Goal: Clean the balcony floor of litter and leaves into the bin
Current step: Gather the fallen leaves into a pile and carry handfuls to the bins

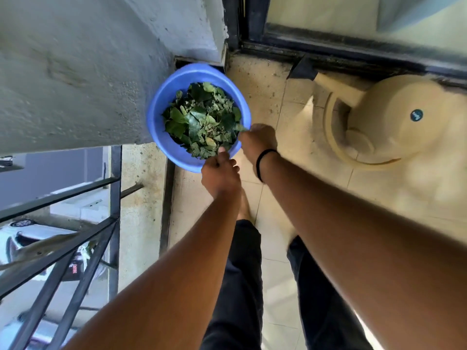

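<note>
A blue plastic bin (161, 102) stands on the balcony floor in the corner by the grey wall, filled with green leaves (199, 120). My left hand (219, 173) is at the bin's near rim, fingers curled, its thumb touching leaves at the edge. My right hand (257, 140) is at the bin's right rim with curled fingers and pinches a leaf that hangs over the rim. A black band circles my right wrist.
A cream plastic ride-on toy (386, 122) stands on the beige tiles (275, 274) to the right. A dark door frame (328, 49) runs along the top. A black metal railing (75, 238) borders the left, with cars far below. My legs are at the bottom centre.
</note>
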A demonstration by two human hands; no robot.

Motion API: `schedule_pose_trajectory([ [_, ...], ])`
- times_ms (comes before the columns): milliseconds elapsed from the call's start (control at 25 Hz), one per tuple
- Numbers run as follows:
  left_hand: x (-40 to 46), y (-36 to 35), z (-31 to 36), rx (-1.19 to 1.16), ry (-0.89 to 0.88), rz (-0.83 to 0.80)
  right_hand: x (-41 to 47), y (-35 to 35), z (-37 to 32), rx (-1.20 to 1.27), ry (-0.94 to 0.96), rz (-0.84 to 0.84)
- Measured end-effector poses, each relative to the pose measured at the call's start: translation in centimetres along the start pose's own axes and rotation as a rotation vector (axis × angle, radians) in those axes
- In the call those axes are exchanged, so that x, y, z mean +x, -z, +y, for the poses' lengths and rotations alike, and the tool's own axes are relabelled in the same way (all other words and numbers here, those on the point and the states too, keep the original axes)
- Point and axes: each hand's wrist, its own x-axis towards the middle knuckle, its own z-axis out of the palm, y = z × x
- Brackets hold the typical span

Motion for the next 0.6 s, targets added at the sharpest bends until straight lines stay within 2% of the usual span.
schedule_pose_trajectory([
  [120, -0.8, 1.4, 2.4, 0.150, -0.099, 0.005, -4.4, 0.3, -1.0, 0.015, 0.075, -0.118],
  [200, -0.9, 2.4, 3.7, 0.266, -0.168, -0.003, -7.5, 0.2, -2.1, 0.190, 0.126, -0.274],
  [280, -2.5, 3.5, 5.6, 0.171, -0.196, -0.054, -10.3, 2.3, -2.6, 0.391, 0.115, -0.265],
  [400, -9.3, 4.9, 9.2, 0.165, -0.211, -0.364, -15.7, 10.1, -1.9, 0.547, 0.142, -0.094],
  [520, -21.4, 5.9, 13.5, 0.406, -0.297, -0.719, -25.4, 21.8, -1.4, 0.699, 0.150, 0.040],
  [600, -30.5, 6.1, 15.6, 0.530, -0.439, -0.884, -32.1, 30.2, -0.7, 0.755, 0.197, 0.119],
])
